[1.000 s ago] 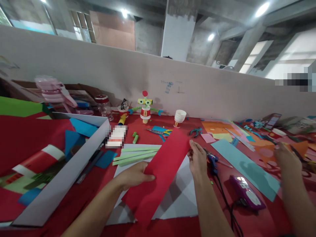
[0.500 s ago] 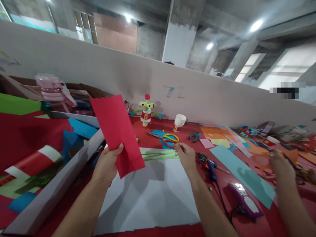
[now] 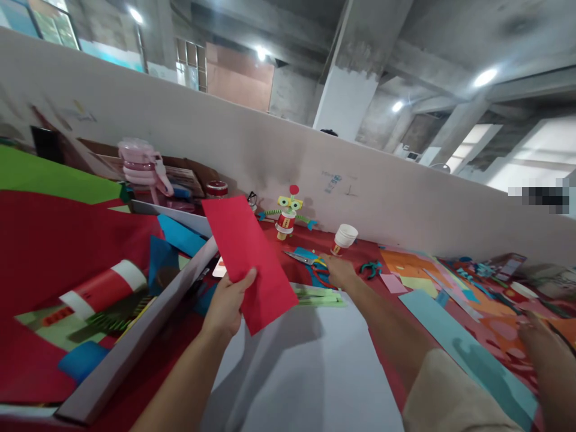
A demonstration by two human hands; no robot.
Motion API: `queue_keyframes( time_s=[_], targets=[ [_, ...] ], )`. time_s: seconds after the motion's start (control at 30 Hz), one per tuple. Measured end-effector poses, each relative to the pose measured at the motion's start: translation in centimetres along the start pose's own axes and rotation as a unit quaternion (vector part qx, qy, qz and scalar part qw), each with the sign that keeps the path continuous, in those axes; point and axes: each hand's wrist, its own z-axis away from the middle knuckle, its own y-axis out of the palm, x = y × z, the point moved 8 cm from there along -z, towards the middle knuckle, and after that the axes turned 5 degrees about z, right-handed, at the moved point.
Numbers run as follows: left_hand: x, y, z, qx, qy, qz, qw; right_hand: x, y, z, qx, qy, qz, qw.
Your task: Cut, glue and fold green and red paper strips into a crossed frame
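A red sheet of paper (image 3: 252, 264) is pinched in my left hand (image 3: 231, 303), thumb on its front face, held tilted over the white board. My right hand (image 3: 339, 273) reaches out to the scissors (image 3: 306, 258) with yellow and red handles, its fingers closed at the handles. The scissors lie on a blue paper piece (image 3: 317, 276), blades pointing left. Thin green paper strips (image 3: 321, 297) rest on the far edge of the white board (image 3: 310, 360). Behind them stands a small paper-cup figure (image 3: 285, 222) with big eyes and coiled green arms.
Stacked paper cups (image 3: 345, 237) and teal pliers (image 3: 371, 269) lie beyond my right hand. A light-blue sheet (image 3: 472, 354) is at right, near another person's hand (image 3: 537, 342). On the left, a box (image 3: 148, 330) holds a red-and-white cup roll (image 3: 103, 288) and paper scraps.
My right hand has moved forward from the green strips to the scissors' handles. The view has swung left, and my left hand still holds the red paper.
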Motion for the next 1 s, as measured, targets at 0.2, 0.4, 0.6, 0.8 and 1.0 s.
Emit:
queue_keyframes(
  time_s=[0.2,0.4,0.6,0.8,1.0],
  targets=[
    [-1.2,0.3,0.4,0.025,0.032,-0.037,0.998,0.7,-4.7,0.7,-0.058,-0.014,-0.006,0.998],
    [-3.2,-1.5,-0.8,-0.027,0.101,-0.043,0.994,2.4,-3.5,8.9,-0.085,0.002,-0.555,0.828],
    [-4.9,-2.7,-0.9,-0.091,0.156,0.011,0.984,9.0,1.5,16.5,0.144,-0.095,-0.772,0.611],
    [-6.1,-3.7,-0.5,-0.147,0.174,0.007,0.974,10.4,2.2,17.6,0.204,-0.101,-0.817,0.53],
    [-6.6,-4.2,-0.4,-0.169,0.189,0.021,0.967,11.4,1.7,18.7,0.264,-0.086,-0.833,0.479]
  ],
)
